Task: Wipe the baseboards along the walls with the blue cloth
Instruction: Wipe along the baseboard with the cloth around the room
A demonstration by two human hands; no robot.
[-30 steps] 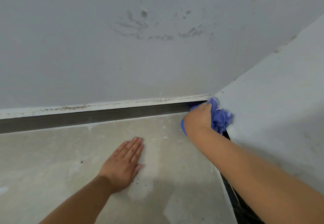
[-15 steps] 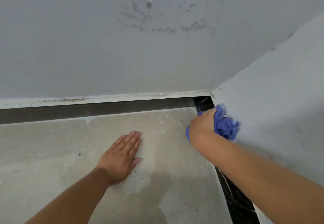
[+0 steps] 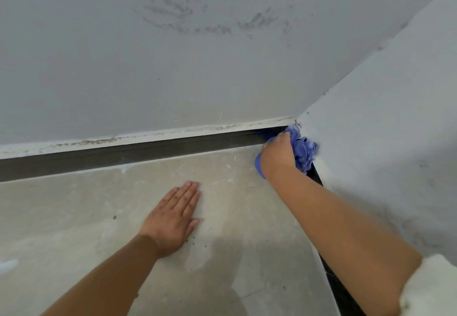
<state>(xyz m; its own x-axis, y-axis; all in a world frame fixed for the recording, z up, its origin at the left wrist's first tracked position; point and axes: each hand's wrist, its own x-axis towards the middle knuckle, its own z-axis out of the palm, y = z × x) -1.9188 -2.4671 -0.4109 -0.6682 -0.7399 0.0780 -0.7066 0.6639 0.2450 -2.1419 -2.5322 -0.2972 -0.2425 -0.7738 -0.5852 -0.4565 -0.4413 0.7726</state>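
Grey walls meet at floor corner | right hand (image 3: 278, 153) grips bunched blue cloth (image 3: 303, 151) pressed into baseboard (image 3: 138, 153) corner | left hand (image 3: 173, 219) flat, fingers straight, on floor (image 3: 74, 229) | tip — keep firm pressure, drag along the dark strip.

Corner access is restricted: the right hand (image 3: 278, 156) with the bunched blue cloth (image 3: 303, 151) fills the junction of the two walls. The dark baseboard (image 3: 128, 156) leftward is unobstructed. The left hand (image 3: 173, 219) lies flat on the floor (image 3: 61, 216), near that run.
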